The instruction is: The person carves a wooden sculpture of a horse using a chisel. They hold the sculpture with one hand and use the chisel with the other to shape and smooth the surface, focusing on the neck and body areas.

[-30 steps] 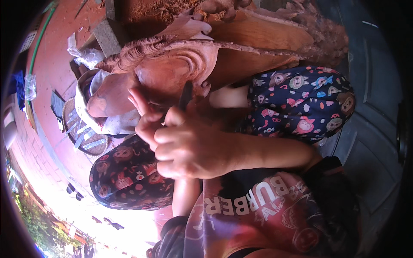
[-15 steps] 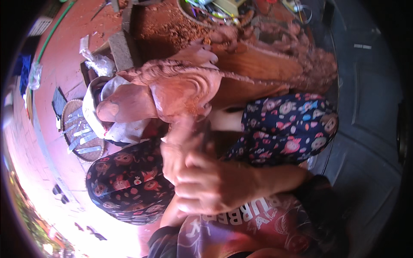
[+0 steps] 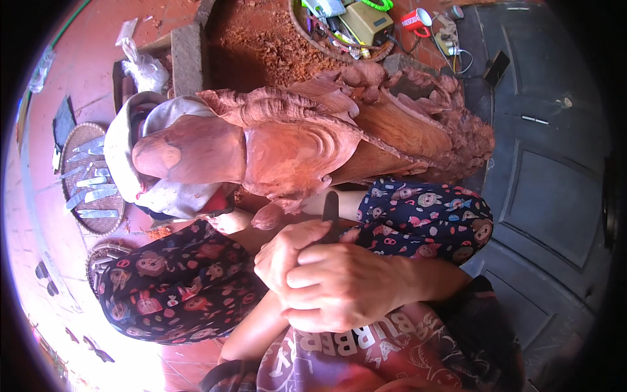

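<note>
Across the picture in front of me lies a large reddish-brown wood carving (image 3: 294, 147), with a smooth rounded end at left and rough, knobbly carved work at right. Its left end rests on a whitish cloth bundle (image 3: 121, 140). Below its near edge, my left hand (image 3: 281, 258) is closed, and my right hand (image 3: 343, 287) closes over and against it. A dark, flat chisel-like tool (image 3: 331, 206) sticks up from between them, its lower part hidden by the fingers. Whether its tip touches the wood I cannot tell.
At left, a round woven tray (image 3: 121, 221) holds several flat metal blades. Stone blocks (image 3: 187, 62) and wood shavings (image 3: 255, 49) lie behind the carving. A basket of odds and ends (image 3: 307, 39), a red mug (image 3: 415, 23) and a dark panelled door (image 3: 555, 189) are farther right.
The view has shifted, showing more at the top. My hands, earlier blurred and close against the carving's near edge, now show sharply a little apart from it, and the tool has come into sight.
</note>
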Demonstrator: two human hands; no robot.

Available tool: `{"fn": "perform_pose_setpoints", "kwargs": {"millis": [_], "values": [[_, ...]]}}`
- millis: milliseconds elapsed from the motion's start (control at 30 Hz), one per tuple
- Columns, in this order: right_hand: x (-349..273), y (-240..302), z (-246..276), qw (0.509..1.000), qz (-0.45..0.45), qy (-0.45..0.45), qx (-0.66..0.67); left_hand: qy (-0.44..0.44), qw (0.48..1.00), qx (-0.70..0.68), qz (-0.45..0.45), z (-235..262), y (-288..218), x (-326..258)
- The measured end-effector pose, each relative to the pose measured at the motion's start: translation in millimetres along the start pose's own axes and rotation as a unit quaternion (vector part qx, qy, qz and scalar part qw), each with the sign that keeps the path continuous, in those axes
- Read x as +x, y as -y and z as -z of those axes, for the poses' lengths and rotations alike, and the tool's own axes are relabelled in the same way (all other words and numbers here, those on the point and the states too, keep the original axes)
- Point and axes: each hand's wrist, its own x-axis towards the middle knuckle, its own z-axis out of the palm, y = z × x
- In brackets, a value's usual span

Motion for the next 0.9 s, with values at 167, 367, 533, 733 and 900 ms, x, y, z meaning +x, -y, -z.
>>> {"fn": "perform_pose_setpoints", "kwargs": {"millis": [167, 367, 533, 733, 900], "values": [[2.7, -13.8, -1.1, 0.998, -0.020, -0.025, 0.054, 0.020, 0.999, 0.047, -0.011, 2.1, 5.2, 14.3], [10.6, -31.5, 13.0, 0.996, -0.051, -0.068, 0.025, 0.089, 0.992, 0.025, 0.089, -13.4, 6.7, 31.2], [17.6, -32.5, 9.6, 0.992, -0.068, -0.090, 0.047, 0.085, 0.996, 0.024, 0.026, -12.0, 8.8, 44.5], [22.3, -35.2, 6.7, 0.986, -0.069, -0.153, 0.021, 0.090, 0.995, 0.029, 0.026, -20.9, 4.1, 50.1], [24.0, -31.2, 6.8, 0.983, -0.037, -0.176, 0.024, 0.090, 0.995, 0.035, 0.019, -23.3, 6.0, 55.7]]}}
